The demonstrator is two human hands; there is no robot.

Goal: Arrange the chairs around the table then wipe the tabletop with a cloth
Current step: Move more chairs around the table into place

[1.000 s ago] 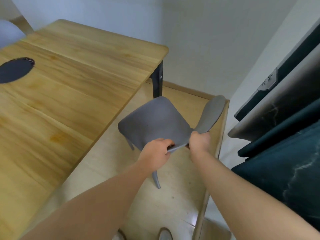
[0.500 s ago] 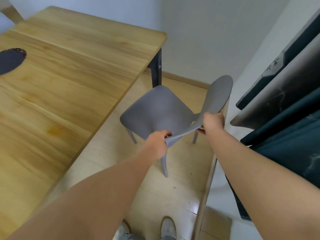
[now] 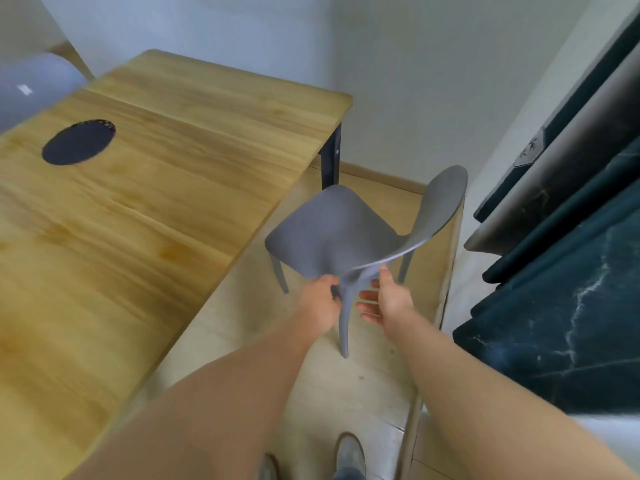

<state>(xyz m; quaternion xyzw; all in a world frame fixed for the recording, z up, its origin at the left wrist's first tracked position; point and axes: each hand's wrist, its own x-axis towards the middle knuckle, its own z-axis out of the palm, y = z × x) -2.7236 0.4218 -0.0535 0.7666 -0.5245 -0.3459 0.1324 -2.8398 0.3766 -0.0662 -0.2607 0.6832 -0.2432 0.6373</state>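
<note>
Right hand (image 3: 384, 301) just released the grey chair (image 3: 332, 230), fingers now spread; left hand (image 3: 320, 299) still grips the seat edge. Chair looks placed beside the surface (image 3: 138, 202).

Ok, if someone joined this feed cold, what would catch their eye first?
The grey chair in the middle of the view, beside the long edge of the wooden table near its far corner, with the left hand gripping the rear of its seat and the right hand open next to it. Then the dark round mat on the tabletop at left, and the dark marbled slabs leaning at right.
</note>
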